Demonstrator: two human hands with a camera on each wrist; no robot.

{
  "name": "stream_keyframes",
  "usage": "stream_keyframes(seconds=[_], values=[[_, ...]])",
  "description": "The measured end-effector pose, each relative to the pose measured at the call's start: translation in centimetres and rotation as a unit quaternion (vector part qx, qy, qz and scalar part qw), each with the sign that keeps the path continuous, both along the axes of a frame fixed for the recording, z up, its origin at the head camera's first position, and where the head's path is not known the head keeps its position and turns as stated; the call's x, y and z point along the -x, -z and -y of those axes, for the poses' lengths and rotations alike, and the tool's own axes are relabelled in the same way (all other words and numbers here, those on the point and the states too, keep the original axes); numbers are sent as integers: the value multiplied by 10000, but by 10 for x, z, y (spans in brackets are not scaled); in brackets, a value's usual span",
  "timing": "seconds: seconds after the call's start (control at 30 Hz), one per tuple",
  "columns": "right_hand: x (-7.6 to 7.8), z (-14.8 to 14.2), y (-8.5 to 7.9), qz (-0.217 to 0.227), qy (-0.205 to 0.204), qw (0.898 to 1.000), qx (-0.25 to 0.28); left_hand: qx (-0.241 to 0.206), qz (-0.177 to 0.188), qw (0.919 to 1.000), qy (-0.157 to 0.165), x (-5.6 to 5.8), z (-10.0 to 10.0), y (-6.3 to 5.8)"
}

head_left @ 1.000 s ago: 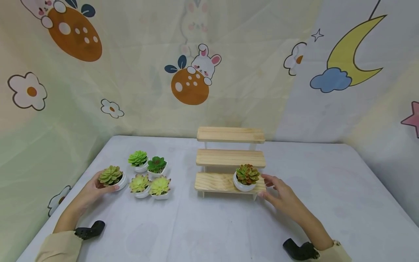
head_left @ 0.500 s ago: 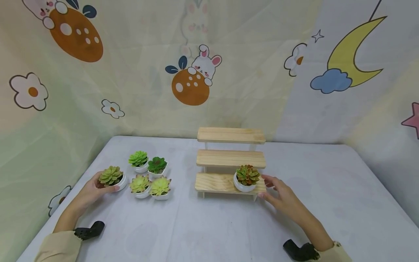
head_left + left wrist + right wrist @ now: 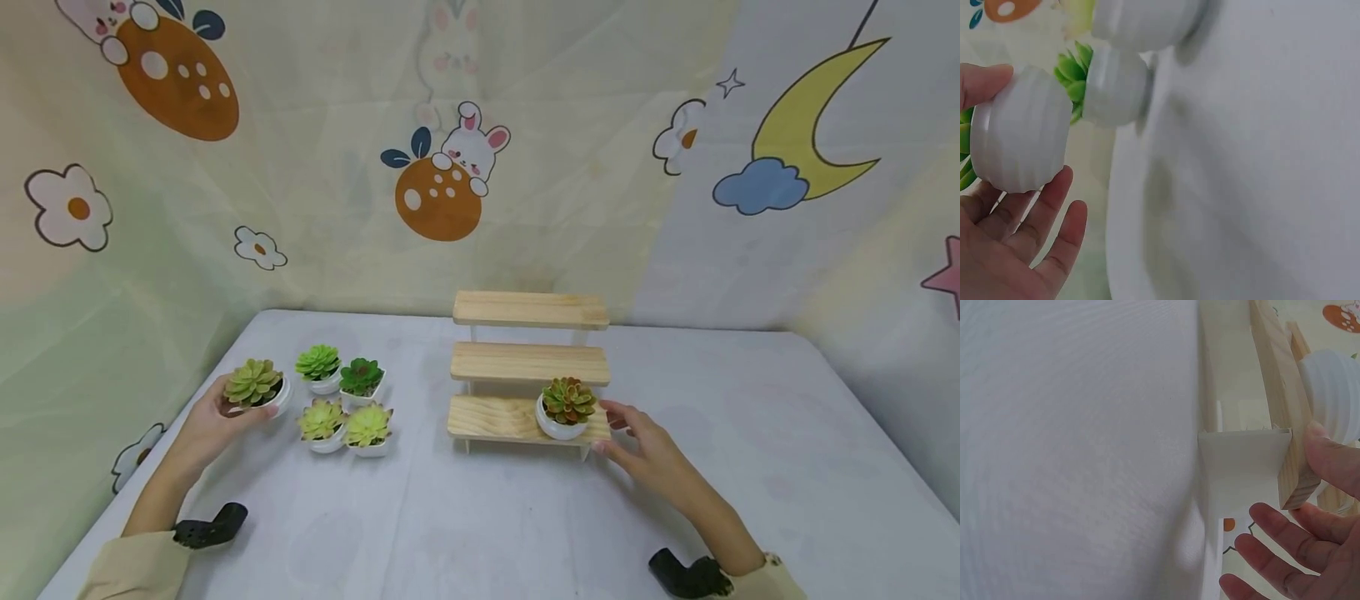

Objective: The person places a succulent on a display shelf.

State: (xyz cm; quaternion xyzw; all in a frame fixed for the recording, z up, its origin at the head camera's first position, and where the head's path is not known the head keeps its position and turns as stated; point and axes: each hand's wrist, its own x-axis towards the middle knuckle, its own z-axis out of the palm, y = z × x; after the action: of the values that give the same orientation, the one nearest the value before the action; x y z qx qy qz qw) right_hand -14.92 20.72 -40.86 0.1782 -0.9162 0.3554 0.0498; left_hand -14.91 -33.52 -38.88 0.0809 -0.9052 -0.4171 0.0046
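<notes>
In the head view my left hand (image 3: 210, 427) holds a potted succulent (image 3: 254, 384) with dull green leaves, thumb on one side of its white pot (image 3: 1021, 131) and fingers on the other. The left wrist view shows that pot raised off the cloth. At the stand's right end, my right hand (image 3: 643, 450) rests with thumb and index finger at the lowest board (image 3: 1285, 394), its other fingers spread loosely. A red-tipped succulent (image 3: 567, 402) in a round white pot sits on the right part of that board, just beside the fingertips.
Several more potted succulents (image 3: 321, 419) cluster right of my left hand, including a dark green one (image 3: 362, 377) and a bright green one (image 3: 317, 362). The wooden stand (image 3: 530, 362) has three stepped boards. Behind the white-covered table (image 3: 480, 517) hangs a printed cloth (image 3: 570, 167).
My left hand has lifted the dull green potted succulent slightly off the table. My right hand and the red-tipped succulent have stayed where they were.
</notes>
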Motion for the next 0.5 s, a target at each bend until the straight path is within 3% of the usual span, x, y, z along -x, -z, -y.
stream_keyframes(seconds=[0.23,0.5], values=[[0,0,0,5,-15,10000,6,196,-487,9984,220,-4,-34,-23],[-1,0,0,12,-41,10000,52,159,-730,9940,797,-6,-82,-39]])
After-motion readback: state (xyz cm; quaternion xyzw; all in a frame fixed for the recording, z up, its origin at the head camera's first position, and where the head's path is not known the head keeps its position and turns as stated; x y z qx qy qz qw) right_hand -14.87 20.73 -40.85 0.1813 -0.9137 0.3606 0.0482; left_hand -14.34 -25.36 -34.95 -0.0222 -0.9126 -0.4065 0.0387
